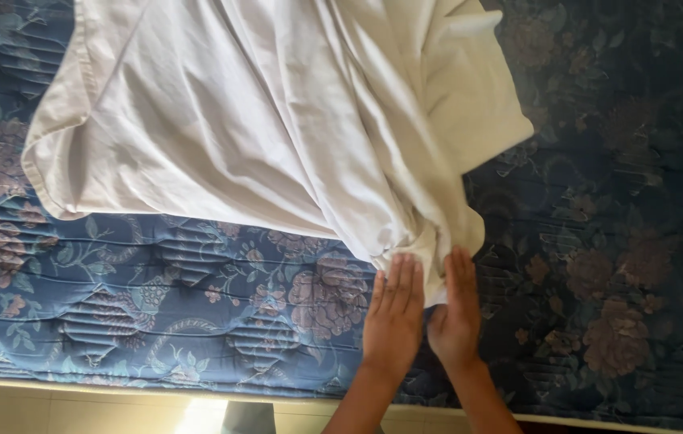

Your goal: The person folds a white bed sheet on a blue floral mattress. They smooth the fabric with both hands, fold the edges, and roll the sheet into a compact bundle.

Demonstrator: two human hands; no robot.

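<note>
Two bare hands and forearms are seen, entering from the lower edge of the head view. Left hand [393, 313]: no glove, no ring, no watch or band is worn; four long fingers [397, 277] are shown from the back, with short, unpainted nails. Right hand [455, 309]: likewise uncovered and unadorned, with the thumb [436, 317] visible at its inner side. Both wrists are left uncovered; no sleeve or cuff is seen along either forearm up to the frame edge. No markings are noted.
</note>
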